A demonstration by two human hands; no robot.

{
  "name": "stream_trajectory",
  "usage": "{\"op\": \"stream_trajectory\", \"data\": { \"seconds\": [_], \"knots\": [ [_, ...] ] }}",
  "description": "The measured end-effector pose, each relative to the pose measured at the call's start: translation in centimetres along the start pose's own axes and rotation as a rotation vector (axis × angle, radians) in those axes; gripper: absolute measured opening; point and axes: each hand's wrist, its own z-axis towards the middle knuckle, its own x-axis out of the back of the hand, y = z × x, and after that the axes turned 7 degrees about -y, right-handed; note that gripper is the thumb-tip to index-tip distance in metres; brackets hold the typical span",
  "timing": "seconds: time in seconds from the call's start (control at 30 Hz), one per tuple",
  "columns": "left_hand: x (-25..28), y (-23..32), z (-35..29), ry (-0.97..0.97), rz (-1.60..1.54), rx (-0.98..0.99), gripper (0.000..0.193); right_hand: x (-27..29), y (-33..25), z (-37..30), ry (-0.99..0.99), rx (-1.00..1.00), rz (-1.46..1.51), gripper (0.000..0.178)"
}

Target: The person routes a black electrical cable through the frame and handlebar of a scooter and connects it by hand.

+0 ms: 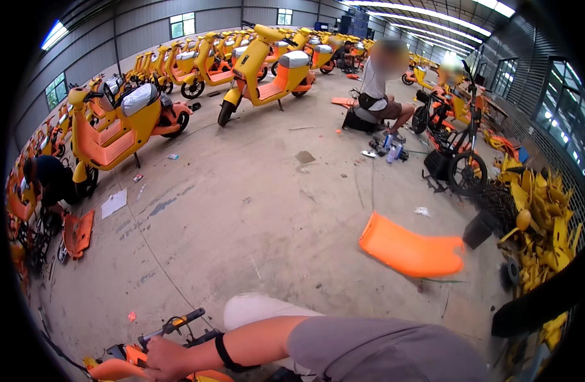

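Observation:
My right arm, in a grey sleeve with a black band round the forearm, reaches across the lower edge to the left. At its end my right hand is curled closed over a partly stripped scooter with yellow and orange parts. What its fingers grip, if anything, is hidden. Beside the hand lies a smooth orange piece, cut off by the lower edge. Just beyond the hand a black bar with a yellow section sticks up, cables around it. My left hand does not show.
An orange body panel lies on the concrete floor to the right. Yellow panels are heaped along the right wall. A stripped scooter stands near a seated person. Yellow scooters fill the back; another person bends at left.

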Motion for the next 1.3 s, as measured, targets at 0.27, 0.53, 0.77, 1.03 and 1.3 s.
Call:
{"op": "stream_trajectory", "data": {
  "seconds": [0.27, 0.53, 0.77, 1.03, 1.3],
  "knots": [
    [0.9, 2.1, 0.1, -0.005, 0.076, -0.003, 0.041, 0.5, -0.4, -2.2, 0.004, -0.035, -0.087, 0.029],
    [1.1, 1.5, 0.1, 0.032, 0.109, -0.056, 0.042, 1.9, -0.7, -1.2, -0.215, -0.089, -0.014, 0.044],
    [2.1, 2.0, 0.0, -0.054, -0.010, 0.030, 0.041, 1.9, -0.5, -0.4, -0.261, -0.065, -0.034, 0.051],
    [1.9, 1.1, 0.8, -0.085, 0.007, 0.091, 0.037, 1.7, -0.9, 1.2, -0.334, -0.080, -0.034, 0.054],
    [1.2, 1.0, 1.2, -0.202, 0.121, 0.085, 0.044, 1.7, -0.6, 0.3, -0.238, -0.113, -0.116, 0.053]
  ]
}}
